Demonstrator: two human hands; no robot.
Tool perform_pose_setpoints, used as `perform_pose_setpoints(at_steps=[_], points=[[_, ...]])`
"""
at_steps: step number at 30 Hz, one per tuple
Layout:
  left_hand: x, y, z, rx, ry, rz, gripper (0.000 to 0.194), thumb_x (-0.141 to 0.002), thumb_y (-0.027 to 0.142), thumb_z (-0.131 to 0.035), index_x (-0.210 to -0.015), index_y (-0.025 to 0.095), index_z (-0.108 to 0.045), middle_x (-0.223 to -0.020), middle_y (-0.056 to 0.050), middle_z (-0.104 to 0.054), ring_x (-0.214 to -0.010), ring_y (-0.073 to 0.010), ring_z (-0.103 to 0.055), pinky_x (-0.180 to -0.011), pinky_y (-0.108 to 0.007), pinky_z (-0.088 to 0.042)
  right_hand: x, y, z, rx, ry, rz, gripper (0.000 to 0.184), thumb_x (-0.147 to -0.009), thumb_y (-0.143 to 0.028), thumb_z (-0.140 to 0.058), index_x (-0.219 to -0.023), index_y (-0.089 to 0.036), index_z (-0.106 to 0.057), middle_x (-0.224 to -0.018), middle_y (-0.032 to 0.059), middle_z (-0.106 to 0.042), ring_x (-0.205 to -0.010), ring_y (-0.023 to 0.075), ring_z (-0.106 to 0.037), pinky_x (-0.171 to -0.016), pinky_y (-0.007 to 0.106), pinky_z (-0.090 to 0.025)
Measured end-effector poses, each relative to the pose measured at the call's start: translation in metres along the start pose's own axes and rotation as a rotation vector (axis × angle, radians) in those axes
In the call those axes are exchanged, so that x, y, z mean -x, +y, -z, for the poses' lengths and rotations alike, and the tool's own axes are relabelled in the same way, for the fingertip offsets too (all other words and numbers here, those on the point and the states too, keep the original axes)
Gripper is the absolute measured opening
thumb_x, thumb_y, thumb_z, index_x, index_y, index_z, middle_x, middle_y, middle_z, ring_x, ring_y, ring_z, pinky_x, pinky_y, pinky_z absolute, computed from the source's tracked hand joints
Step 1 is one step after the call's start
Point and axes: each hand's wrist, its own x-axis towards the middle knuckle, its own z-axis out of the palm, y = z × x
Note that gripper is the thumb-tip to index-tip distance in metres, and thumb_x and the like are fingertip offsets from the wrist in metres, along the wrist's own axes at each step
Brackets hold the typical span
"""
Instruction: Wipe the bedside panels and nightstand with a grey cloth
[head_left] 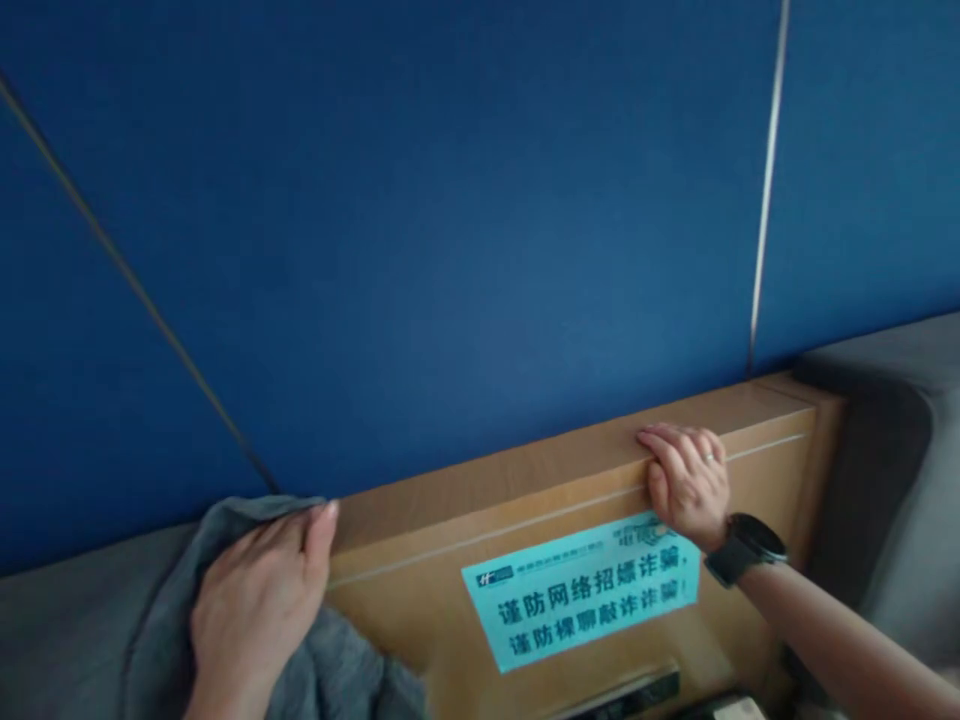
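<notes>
Grey cloth (300, 640): bunched under our left hand (259, 600), pressed against the left end of the wooden panel (525, 480). Left fingers lie flat and together over the cloth, not curled round it; the fingertips reach the panel's top corner. Folds of cloth spill down below the palm and to its right.

Our right hand (686, 480) rests on the panel's top edge, well apart from the left. Its fingers are bent over the ledge, hooked on the wood, holding nothing loose. A ring shows on one finger; a black watch (742, 548) sits on the wrist.

Just below the right fingers, touching the heel of the hand, a turquoise sticker (581, 590) with dark printed characters is stuck to the panel face.

Above both sets of fingertips rises a blue wall (450, 200), crossed by thin metal strips. Grey upholstery (892, 450) flanks the panel beyond the right wrist.
</notes>
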Motion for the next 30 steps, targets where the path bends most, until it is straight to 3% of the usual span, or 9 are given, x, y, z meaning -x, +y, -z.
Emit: perform_pose_setpoints(at_steps=[3,6,9,12,16,20,24,26,30], points=[[-0.011,0.069,0.006,0.021,0.033,-0.072,0.070,-0.097,0.048,-0.010,-0.083,0.017,-0.071,-0.083,-0.012,-0.075,-0.076,-0.0278,-0.069,-0.073,-0.041,-0.054,-0.003,0.000,-0.001,-0.072,-0.023,-0.034,0.030,-0.095,-0.018,-0.041,-0.122,-0.013,-0.053,-0.115,0.0122,-0.063,-0.108,0.0265,-0.054,-0.098,0.045,-0.036],[-0.031,0.180,0.024,0.268,0.024,-0.198,0.057,-0.099,0.042,-0.023,-0.099,0.013,-0.072,-0.103,-0.012,-0.074,-0.094,-0.0276,-0.069,-0.086,-0.041,-0.053,-0.011,0.002,-0.002,-0.145,-0.038,-0.047,0.035,-0.096,-0.017,-0.041,-0.130,-0.015,-0.047,-0.120,0.0108,-0.061,-0.112,0.0252,-0.052,-0.100,0.044,-0.037],[-0.054,0.293,0.043,0.493,-0.097,-0.410,0.048,-0.099,0.030,-0.027,-0.105,0.012,-0.070,-0.109,-0.014,-0.072,-0.099,-0.0284,-0.068,-0.092,-0.043,-0.051,-0.007,0.011,0.011,-0.273,0.026,-0.102,0.047,-0.095,-0.013,-0.037,-0.142,-0.015,-0.035,-0.132,0.0128,-0.054,-0.125,0.0249,-0.045,-0.105,0.047,-0.038],[-0.075,0.384,0.054,0.718,-0.134,-0.552,0.042,-0.097,0.025,-0.032,-0.103,0.011,-0.070,-0.106,-0.017,-0.072,-0.099,-0.0270,-0.068,-0.093,-0.039,-0.050,0.033,0.029,0.044,-0.283,0.102,-0.332,0.054,-0.095,-0.013,-0.035,-0.148,-0.016,-0.027,-0.146,0.0145,-0.040,-0.137,0.0288,-0.033,-0.111,0.057,-0.035],[-0.099,0.472,0.059,0.866,-0.171,-0.641,0.025,-0.087,0.015,-0.049,-0.096,0.010,-0.072,-0.097,-0.017,-0.074,-0.091,-0.0261,-0.069,-0.086,-0.033,-0.053,0.130,0.050,0.094,-0.312,-0.108,-0.660,0.049,-0.099,-0.029,-0.039,-0.147,-0.026,-0.029,-0.144,0.0111,-0.044,-0.131,0.0293,-0.042,-0.106,0.060,-0.043],[-0.117,0.519,0.064,0.897,-0.329,-0.611,0.032,-0.072,0.001,-0.055,-0.100,0.003,-0.070,-0.102,-0.022,-0.072,-0.100,-0.0319,-0.067,-0.090,-0.040,-0.052,0.191,0.060,0.135,-0.519,-0.380,-0.949,0.059,-0.093,-0.052,-0.049,-0.139,-0.016,-0.038,-0.136,0.0187,-0.050,-0.124,0.0337,-0.050,-0.103,0.061,-0.045],[-0.111,0.520,0.071,1.175,-0.352,-0.577,0.045,-0.069,-0.009,-0.045,-0.101,0.009,-0.071,-0.108,-0.008,-0.073,-0.108,-0.0207,-0.065,-0.101,-0.036,-0.047,0.196,0.080,0.151,-0.601,-0.448,-1.095,0.076,-0.076,-0.055,-0.064,-0.134,-0.010,-0.042,-0.135,0.0207,-0.050,-0.124,0.0359,-0.047,-0.108,0.057,-0.037],[-0.089,0.510,0.080,1.385,-0.346,-0.534,0.046,-0.072,-0.008,-0.039,-0.099,0.011,-0.071,-0.102,-0.003,-0.074,-0.102,-0.0155,-0.067,-0.099,-0.033,-0.049,0.194,0.090,0.148,-0.642,-0.469,-1.178,0.073,-0.070,-0.054,-0.067,-0.128,-0.013,-0.049,-0.127,0.0182,-0.055,-0.119,0.0372,-0.049,-0.108,0.058,-0.033],[-0.004,0.486,0.085,1.500,-0.405,-0.444,0.047,-0.077,-0.004,-0.037,-0.104,0.015,-0.070,-0.106,-0.003,-0.073,-0.098,-0.0139,-0.067,-0.095,-0.031,-0.052,0.190,0.089,0.136,-0.911,-0.475,-1.433,0.049,-0.072,-0.058,-0.058,-0.099,-0.017,-0.062,-0.085,0.0084,-0.065,-0.083,0.0292,-0.061,-0.083,0.048,-0.050]])
